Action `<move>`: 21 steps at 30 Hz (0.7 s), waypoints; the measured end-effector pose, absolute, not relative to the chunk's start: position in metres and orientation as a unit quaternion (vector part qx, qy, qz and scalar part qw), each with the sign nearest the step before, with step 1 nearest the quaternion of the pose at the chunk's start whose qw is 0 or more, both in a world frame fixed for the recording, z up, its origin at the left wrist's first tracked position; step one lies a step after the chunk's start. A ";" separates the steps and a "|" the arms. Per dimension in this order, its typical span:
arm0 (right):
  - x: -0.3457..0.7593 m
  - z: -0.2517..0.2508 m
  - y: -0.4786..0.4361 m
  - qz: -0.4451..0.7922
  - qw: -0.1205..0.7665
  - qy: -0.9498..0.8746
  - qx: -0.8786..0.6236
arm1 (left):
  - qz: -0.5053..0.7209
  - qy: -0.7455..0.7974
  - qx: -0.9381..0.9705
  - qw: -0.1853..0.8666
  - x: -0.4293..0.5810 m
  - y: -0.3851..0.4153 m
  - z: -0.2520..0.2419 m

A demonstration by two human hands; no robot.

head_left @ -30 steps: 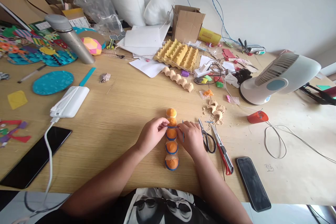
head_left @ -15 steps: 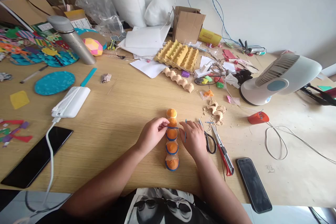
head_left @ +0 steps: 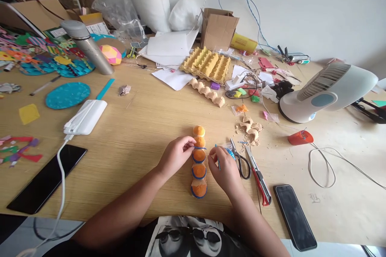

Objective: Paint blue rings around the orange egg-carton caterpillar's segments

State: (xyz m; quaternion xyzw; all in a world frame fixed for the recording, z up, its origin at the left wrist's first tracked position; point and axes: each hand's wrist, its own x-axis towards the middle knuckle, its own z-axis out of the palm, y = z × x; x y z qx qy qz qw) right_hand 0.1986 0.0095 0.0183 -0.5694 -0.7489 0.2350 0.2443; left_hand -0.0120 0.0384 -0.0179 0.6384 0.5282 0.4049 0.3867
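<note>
A strip of egg carton (head_left: 199,170) with orange-covered bumps lies lengthwise in front of me. Blue edging curves along the near side of the lower bumps. Across it, below the second bump from the far end, runs a thin blue clay strand (head_left: 200,148). My left hand (head_left: 177,154) is closed in a pinch at the strand's left end, its fingertips against that bump. Just right of the carton, my right hand (head_left: 224,168) has its fingers curled around another thin blue clay piece (head_left: 219,164). Behind this hand lies a blue lump (head_left: 230,153) in clear plastic.
Scissors (head_left: 241,162) and a red utility knife (head_left: 259,180) lie right of my right hand, with a phone (head_left: 294,217) nearer the edge. Carton scraps (head_left: 251,126), an orange cup (head_left: 300,137) and a white fan (head_left: 322,92) stand beyond. A power bank (head_left: 86,116) lies left.
My right hand has drawn back from the carton and its fingers have curled in. The blue lump in plastic shows beside it now. My left hand stays at the second bump.
</note>
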 end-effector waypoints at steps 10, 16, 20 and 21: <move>0.195 0.003 0.011 0.341 0.247 -0.700 -0.576 | 0.405 0.524 0.649 0.374 -0.013 0.038 -0.023; 0.192 -0.004 0.013 0.519 0.309 -0.579 -0.547 | 0.410 0.521 0.636 0.395 -0.013 0.040 -0.024; 0.189 -0.003 0.014 0.640 0.319 -0.462 -0.524 | 0.410 0.522 0.625 0.412 -0.012 0.041 -0.024; 0.188 -0.003 0.014 0.652 0.321 -0.443 -0.524 | 0.409 0.522 0.624 0.413 -0.012 0.041 -0.024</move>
